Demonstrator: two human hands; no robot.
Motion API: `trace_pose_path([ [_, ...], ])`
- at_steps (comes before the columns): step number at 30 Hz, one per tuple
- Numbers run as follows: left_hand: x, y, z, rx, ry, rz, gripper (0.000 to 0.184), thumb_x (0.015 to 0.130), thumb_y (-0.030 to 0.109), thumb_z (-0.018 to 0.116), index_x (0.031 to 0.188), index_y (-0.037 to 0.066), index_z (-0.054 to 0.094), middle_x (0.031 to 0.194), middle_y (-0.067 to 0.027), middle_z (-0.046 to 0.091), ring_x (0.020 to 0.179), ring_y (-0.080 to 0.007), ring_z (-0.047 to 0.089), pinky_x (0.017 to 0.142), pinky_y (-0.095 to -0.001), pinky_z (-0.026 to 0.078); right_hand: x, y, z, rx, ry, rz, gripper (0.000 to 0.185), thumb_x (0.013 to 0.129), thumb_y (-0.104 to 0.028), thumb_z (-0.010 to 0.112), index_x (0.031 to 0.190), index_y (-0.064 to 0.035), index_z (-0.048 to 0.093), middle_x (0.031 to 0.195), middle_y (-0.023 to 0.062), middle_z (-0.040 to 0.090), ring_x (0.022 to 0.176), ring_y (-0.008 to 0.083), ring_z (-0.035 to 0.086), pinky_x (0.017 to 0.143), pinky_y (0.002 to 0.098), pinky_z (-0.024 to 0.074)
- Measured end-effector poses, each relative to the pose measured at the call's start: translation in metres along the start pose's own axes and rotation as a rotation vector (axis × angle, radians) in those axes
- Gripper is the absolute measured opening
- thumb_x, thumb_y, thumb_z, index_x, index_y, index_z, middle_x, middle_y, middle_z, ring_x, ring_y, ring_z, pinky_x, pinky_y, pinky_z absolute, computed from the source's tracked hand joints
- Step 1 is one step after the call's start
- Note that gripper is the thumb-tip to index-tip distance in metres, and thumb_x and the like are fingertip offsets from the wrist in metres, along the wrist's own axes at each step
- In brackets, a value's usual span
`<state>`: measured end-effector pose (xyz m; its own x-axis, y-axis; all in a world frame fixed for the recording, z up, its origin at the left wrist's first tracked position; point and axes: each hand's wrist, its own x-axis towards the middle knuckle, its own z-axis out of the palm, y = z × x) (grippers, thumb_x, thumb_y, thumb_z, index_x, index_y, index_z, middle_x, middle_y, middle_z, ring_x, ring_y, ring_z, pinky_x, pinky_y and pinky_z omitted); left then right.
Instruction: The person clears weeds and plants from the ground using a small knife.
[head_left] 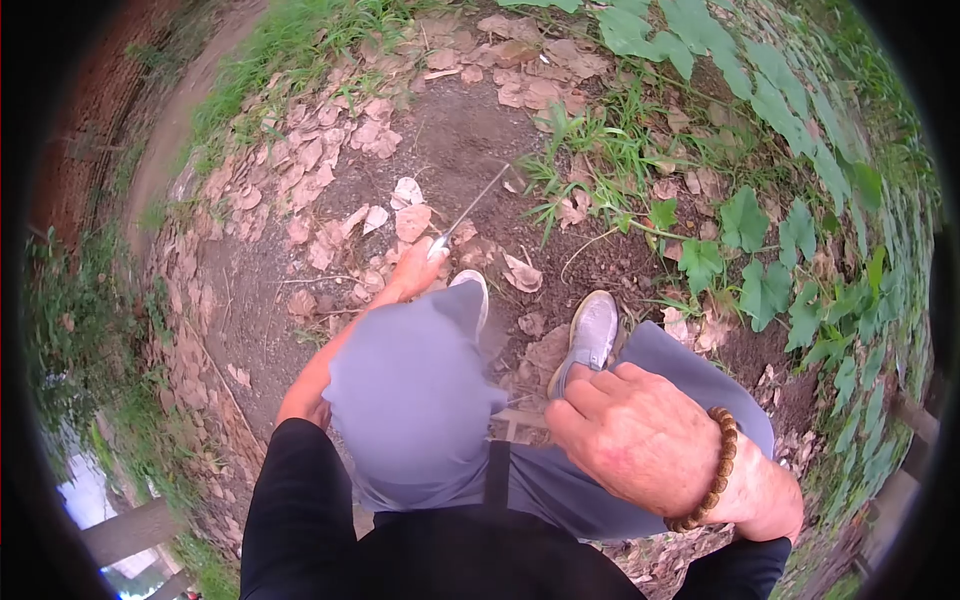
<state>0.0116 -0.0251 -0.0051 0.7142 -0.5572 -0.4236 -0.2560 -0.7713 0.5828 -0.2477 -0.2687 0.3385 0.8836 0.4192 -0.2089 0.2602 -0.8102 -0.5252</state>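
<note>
Beyond my left knee, my left hand (420,268) is wrapped around the pale handle of a long thin metal tool (474,208). The tool's slender shaft slants up and to the right, its tip over or on bare soil; I cannot tell whether it touches. My right hand (640,438) is closed, back upward, above my right thigh. Its fingertips are turned under, so whatever they hold, if anything, is hidden. A braided brown bracelet (718,468) circles the right wrist. Dry leaves (412,221) lie close to the left hand.
My shoes (597,328) rest on soil strewn with dry leaves. Grass tufts (580,140) grow near the tool's tip. Broad-leaved vines (765,285) spread along the right. Wooden rails (130,530) show low at the left and at the right edge.
</note>
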Motion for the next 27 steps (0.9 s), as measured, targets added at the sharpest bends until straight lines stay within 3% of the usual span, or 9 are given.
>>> trace_pose_path([
  [10, 0.06, 0.067, 0.068, -0.152, 0.122, 0.049, 0.036, 0.094, 0.033, 0.058, 0.097, -0.002, 0.058, 0.093, -0.0311, 0.066, 0.093, -0.0467, 0.065, 0.079, -0.052, 0.048, 0.002, 0.003, 0.002, 0.016, 0.028, 0.062, 0.011, 0.081, -0.011, 0.064, 0.084, -0.0043, 0.055, 0.08, 0.0094, 0.056, 0.078, 0.0275, 0.063, 0.07, 0.0385, 0.0486],
  [12, 0.062, 0.062, 0.079, -0.111, 0.108, 0.135, 0.037, 0.093, 0.036, 0.059, 0.091, -0.001, 0.056, 0.077, -0.0227, 0.061, 0.077, -0.0401, 0.063, 0.071, -0.0491, 0.048, 0.002, 0.003, 0.001, 0.009, 0.029, 0.057, 0.012, 0.081, -0.011, 0.064, 0.084, -0.0045, 0.055, 0.08, 0.0091, 0.056, 0.078, 0.0272, 0.063, 0.07, 0.0383, 0.0486],
  [17, 0.038, 0.058, 0.058, -0.085, 0.096, 0.174, 0.039, 0.093, 0.037, 0.057, 0.091, -0.001, 0.056, 0.08, -0.0226, 0.062, 0.081, -0.0378, 0.064, 0.075, -0.0487, 0.047, 0.0, 0.001, 0.003, -0.018, 0.034, 0.043, 0.012, 0.08, -0.012, 0.064, 0.084, -0.0054, 0.055, 0.08, 0.0081, 0.057, 0.078, 0.0255, 0.063, 0.071, 0.0368, 0.0485],
  [20, 0.033, 0.061, 0.045, -0.166, 0.004, 0.051, 0.038, 0.093, 0.037, 0.057, 0.093, -0.001, 0.058, 0.083, -0.023, 0.063, 0.084, -0.0381, 0.064, 0.077, -0.0485, 0.047, 0.0, 0.0, 0.003, -0.015, 0.038, 0.033, 0.012, 0.08, -0.013, 0.064, 0.084, -0.0059, 0.056, 0.081, 0.0075, 0.057, 0.078, 0.0241, 0.063, 0.071, 0.0356, 0.0483],
  [22, 0.041, 0.064, 0.042, -0.11, 0.063, 0.089, 0.038, 0.094, 0.036, 0.058, 0.097, -0.002, 0.058, 0.09, -0.0299, 0.066, 0.089, -0.0472, 0.064, 0.076, -0.0525, 0.048, -0.001, -0.001, 0.003, -0.019, 0.041, 0.035, 0.011, 0.08, -0.013, 0.063, 0.084, -0.0063, 0.056, 0.081, 0.0074, 0.057, 0.079, 0.0238, 0.063, 0.07, 0.0349, 0.0482],
  [27, 0.068, 0.087, 0.067, -0.116, 0.031, 0.102, 0.04, 0.094, 0.037, 0.057, 0.099, -0.003, 0.058, 0.093, -0.031, 0.066, 0.091, -0.0482, 0.064, 0.077, -0.0533, 0.048, 0.001, 0.0, 0.001, 0.008, 0.045, 0.048, 0.011, 0.08, -0.013, 0.063, 0.084, -0.0064, 0.056, 0.08, 0.0075, 0.057, 0.079, 0.0243, 0.063, 0.071, 0.0358, 0.0484],
])
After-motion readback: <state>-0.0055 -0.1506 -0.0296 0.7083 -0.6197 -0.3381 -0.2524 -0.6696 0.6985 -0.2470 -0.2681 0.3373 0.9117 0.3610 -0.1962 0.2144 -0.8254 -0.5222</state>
